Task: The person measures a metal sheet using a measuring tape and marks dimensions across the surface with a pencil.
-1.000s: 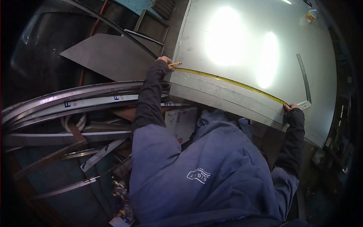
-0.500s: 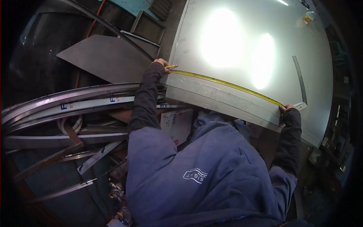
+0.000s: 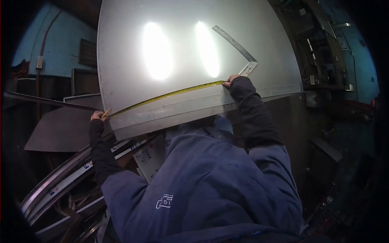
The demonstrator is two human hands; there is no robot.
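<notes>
A yellow tape measure [image 3: 170, 94] stretches across the large grey metal sheet [image 3: 121, 65], close to the sheet's near edge. At the left edge, my left hand [image 3: 97, 116] is closed on a yellow pencil [image 3: 106, 113], beside the tape's left end. Whether those fingers also grip the tape, I cannot tell. My right hand [image 3: 230, 80] pinches the tape at its other end, pressed down on the sheet. Just beyond the right hand lies a metal square [image 3: 235, 43], its short arm almost at the fingers.
Left of the sheet are a dark angular plate [image 3: 60, 128] and a long thin bar [image 3: 48, 100]. Curved metal strips [image 3: 60, 180] and a printed white panel [image 3: 146, 162] crowd the lower left. Cluttered shelving [image 3: 312, 48] stands on the right.
My view has turned to the right, so the sheet and both hands appear further left. The tape remains stretched between the hands along the near edge.
</notes>
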